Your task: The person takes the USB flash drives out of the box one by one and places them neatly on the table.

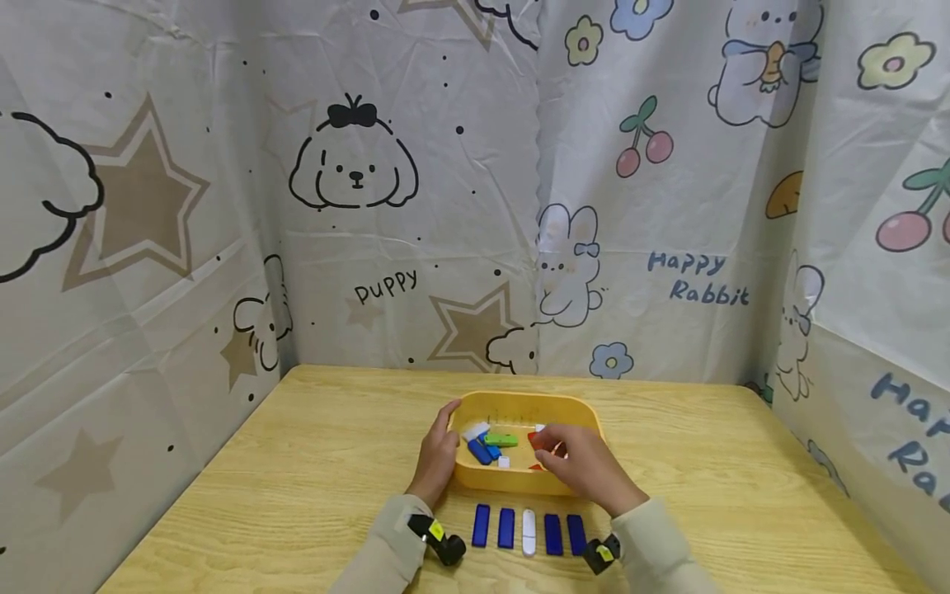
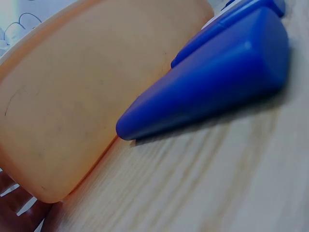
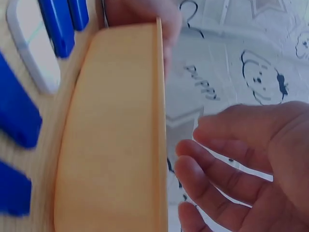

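While the view is taken from nearest the person outward, a row of five flat pieces (image 1: pixel 529 530) is met first on the desk (image 1: pixel 312 495): four blue and one white, laid side by side just in front of the yellow tray (image 1: pixel 519 406). Behind the row, the tray's left wall is clasped by the left hand (image 1: pixel 438 458), thumb curled over the rim, so that grip is closed on the tray. Over the tray's right half the right hand (image 1: pixel 579 462) is held, its fingers (image 3: pixel 212 169) seen loosely spread in the wrist view; whether a piece is pinched cannot be told, since the fingertips are hidden from the head camera.

Inside the tray a small jumble is seen: a green piece (image 1: pixel 501 440), a blue piece (image 1: pixel 481 451), a white piece (image 1: pixel 476 430) and a red piece (image 1: pixel 534 440) right by the right hand. Farther back, only the cartoon-printed curtain (image 1: pixel 356 173) is found.

A slip is judged possible here: the pieces are small and overlapping, so a neighbour could be dragged along or flicked out. The row sits so close to the tray that a nudged tray or a sweeping sleeve could scatter it.
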Motion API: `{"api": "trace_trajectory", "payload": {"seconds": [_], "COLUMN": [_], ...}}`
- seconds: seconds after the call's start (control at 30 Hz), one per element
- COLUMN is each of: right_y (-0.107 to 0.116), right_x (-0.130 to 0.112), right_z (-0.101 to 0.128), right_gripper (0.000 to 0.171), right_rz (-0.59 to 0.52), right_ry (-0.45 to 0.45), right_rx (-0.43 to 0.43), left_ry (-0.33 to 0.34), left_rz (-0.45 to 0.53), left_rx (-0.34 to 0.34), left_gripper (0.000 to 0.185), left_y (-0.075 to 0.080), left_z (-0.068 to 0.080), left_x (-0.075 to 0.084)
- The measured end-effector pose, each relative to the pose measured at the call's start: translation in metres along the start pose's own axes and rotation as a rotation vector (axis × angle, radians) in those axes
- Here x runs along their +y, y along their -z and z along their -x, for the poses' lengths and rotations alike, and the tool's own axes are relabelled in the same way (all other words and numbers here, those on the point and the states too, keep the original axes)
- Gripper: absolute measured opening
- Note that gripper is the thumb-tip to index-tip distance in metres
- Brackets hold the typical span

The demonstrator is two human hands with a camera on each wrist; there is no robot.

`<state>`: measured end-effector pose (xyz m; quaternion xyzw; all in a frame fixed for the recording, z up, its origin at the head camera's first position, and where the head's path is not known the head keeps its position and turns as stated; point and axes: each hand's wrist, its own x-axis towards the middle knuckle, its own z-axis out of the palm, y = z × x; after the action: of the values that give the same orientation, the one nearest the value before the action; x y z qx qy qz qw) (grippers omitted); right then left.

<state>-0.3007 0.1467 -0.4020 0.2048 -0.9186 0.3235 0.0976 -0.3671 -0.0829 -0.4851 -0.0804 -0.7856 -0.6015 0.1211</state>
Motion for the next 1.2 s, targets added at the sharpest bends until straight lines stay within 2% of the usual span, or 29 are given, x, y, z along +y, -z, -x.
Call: {"api": "trace_trajectory", "payload": {"seconds": [0.2,0.4,0.57,0.8,1.03,1.2], "right_y": [0.008,0.007,0.002,-0.004,-0.005,-0.005], "right_x": [0.015,0.028,0.038,0.048,0.050,0.049], "right_z": [-0.002,-0.006,-0.007,-0.012,-0.021,-0.025], "right_gripper": [0.018,0.025,0.028,0.029,0.029,0.029], "right_rz": [0.042,0.103,0.164,0.219,0.233,0.263], "right_ry": [-0.067,-0.072,-0.065,-0.117,-0.158,-0.156], "right_rx": [0.093,0.103,0.075,-0.003,-0.098,-0.154], "left_ry": [-0.007,-0.014,-0.003,-0.006,-0.004,-0.006], "left_rz": [-0.017,-0.012,-0.004,0.008,0.004,-0.004], "left_rx": [0.000,0.002,0.005,0.003,-0.001,0.000], "left_gripper": [0.056,0.057,0.058,0.057,0.056,0.056], "left_y": [0.000,0.001,0.000,-0.001,-0.001,0.000], "left_z": [0.001,-0.001,-0.001,0.000,0.001,0.001], "left_x": [0.001,0.004,0.001,0.001,0.002,0.000]}}
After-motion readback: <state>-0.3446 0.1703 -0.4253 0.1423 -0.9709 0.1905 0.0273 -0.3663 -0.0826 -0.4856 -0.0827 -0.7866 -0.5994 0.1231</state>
